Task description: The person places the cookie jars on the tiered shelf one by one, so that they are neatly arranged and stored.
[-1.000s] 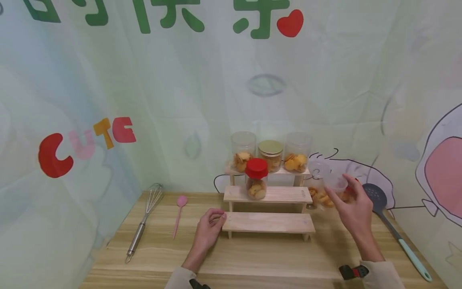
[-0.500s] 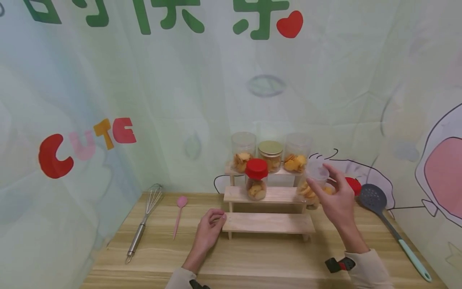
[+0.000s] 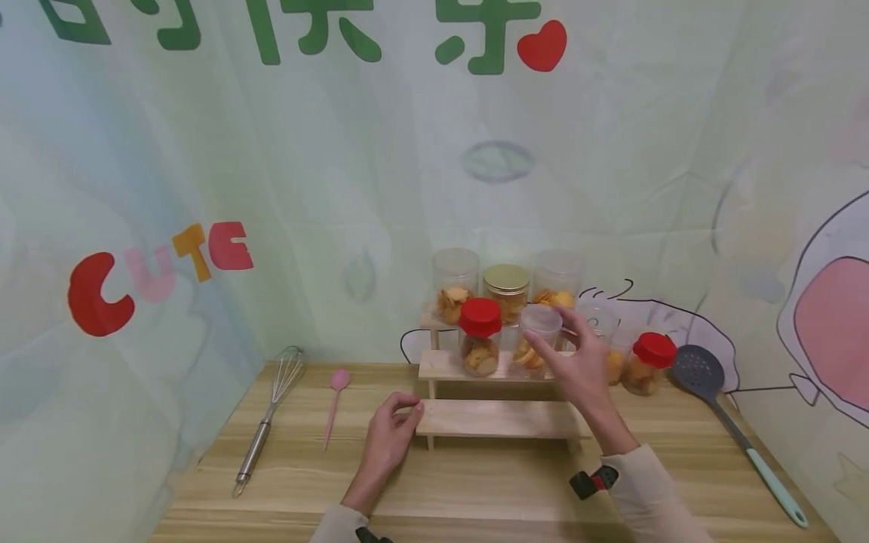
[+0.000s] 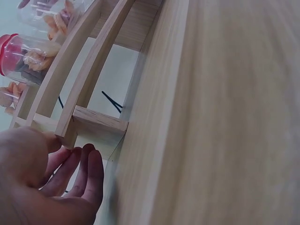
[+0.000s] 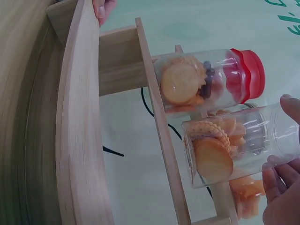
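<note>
Your right hand (image 3: 580, 366) pinches the clear jar (image 3: 532, 351) near its top, at the middle step (image 3: 437, 365); if its base touches the wood, I cannot tell. Lower it upright and gently, leaving a little gap from the red-lidded jar (image 3: 480, 339) on the left of this hand. Your left hand (image 3: 390, 434) grips the end of the lowest step (image 3: 502, 417); with it, better steady the stand before your fingers release.

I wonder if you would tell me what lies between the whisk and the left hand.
The pink spoon lies on the table between the whisk and the left hand, as the head view shows.
</note>
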`<state>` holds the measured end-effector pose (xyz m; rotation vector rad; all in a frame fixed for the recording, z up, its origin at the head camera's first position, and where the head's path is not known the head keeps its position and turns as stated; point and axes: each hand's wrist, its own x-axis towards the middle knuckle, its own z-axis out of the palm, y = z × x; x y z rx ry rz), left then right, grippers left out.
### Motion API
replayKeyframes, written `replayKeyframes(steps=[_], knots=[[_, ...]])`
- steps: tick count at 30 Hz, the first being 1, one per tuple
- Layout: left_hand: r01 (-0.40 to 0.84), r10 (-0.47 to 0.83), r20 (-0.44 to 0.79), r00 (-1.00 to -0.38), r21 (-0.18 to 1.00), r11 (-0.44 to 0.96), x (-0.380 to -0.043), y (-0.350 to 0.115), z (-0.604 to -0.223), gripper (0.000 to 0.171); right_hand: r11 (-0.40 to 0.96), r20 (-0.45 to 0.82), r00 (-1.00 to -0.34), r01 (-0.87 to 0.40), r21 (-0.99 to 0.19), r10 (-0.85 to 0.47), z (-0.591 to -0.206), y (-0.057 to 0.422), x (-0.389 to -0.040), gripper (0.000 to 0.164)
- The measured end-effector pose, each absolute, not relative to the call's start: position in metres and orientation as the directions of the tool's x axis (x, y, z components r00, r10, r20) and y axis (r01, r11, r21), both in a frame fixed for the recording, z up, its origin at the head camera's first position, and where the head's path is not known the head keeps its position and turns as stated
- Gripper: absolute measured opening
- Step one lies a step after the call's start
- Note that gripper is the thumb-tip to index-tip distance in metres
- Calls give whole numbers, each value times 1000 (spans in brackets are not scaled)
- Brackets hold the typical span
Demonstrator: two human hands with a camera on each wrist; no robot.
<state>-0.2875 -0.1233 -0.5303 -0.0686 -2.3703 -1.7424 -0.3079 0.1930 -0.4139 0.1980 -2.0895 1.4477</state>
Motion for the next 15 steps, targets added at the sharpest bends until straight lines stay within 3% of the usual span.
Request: replayKeyframes(steps=[15], knots=[[168, -57, 194, -979, 937, 305, -290, -126, -531, 16, 385, 486, -853, -391, -836, 189, -417, 173, -323, 76]])
